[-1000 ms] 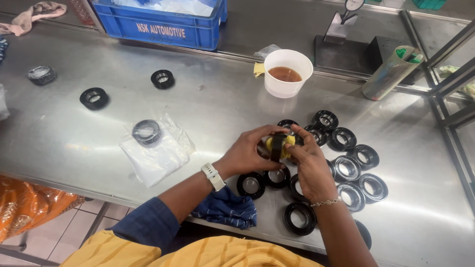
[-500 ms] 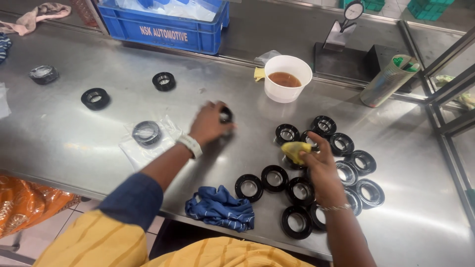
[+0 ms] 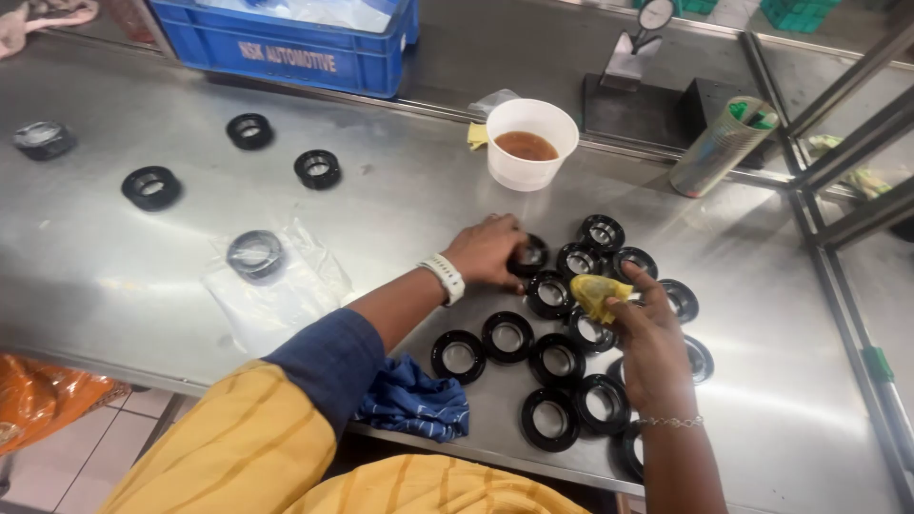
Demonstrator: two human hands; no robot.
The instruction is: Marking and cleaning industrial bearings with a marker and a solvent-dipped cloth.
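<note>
My left hand [image 3: 487,249] reaches across the steel table [image 3: 400,219] and its fingers close on a black rubber ring [image 3: 529,257] at the left edge of a cluster of several black rings [image 3: 557,360]. A white watch sits on that wrist. Over the right side of the cluster, my right hand [image 3: 649,335] pinches a crumpled yellow cloth [image 3: 596,293]. A thin bracelet circles that wrist.
Three separate black rings [image 3: 317,168] lie at the left, near a wrapped ring [image 3: 43,139] and a ring on a clear plastic bag [image 3: 255,255]. A white cup of brown liquid [image 3: 531,143], a blue crate [image 3: 286,43], a blue cloth [image 3: 415,400] and a green-lined tube [image 3: 724,145] surround them.
Both hands wiped a ring with the yellow cloth. My left hand then carried it left, set it with the separate rings, and came back to the cluster onto another ring.
</note>
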